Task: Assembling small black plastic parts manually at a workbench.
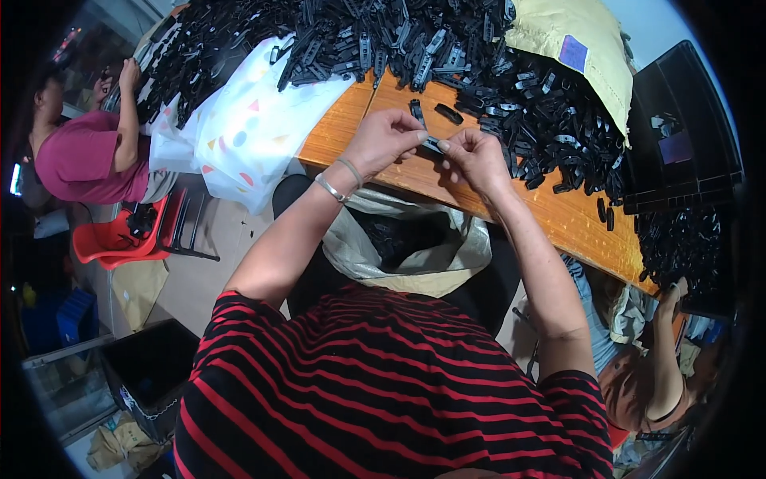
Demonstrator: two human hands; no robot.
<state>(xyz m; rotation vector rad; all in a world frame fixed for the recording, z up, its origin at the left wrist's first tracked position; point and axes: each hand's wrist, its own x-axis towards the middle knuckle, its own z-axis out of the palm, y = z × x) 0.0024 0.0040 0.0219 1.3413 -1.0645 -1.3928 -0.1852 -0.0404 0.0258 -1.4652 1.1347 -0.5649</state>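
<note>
Above the near edge of the wooden table, my left hand and my right hand meet with closed fingertips. Between them they pinch a small, narrow black plastic part by its two ends. Fingers cover most of it, so its exact kind does not show. Just beyond my fingers lie a loose black part and another one. A large heap of similar black plastic parts spreads over the far side of the table and down to the right of my right hand.
An open pale sack with dark contents sits at my lap below the table edge. White patterned plastic sheeting hangs at left; a yellowish sack lies far right. Black crate stands right. Other people work on both sides, near a red chair.
</note>
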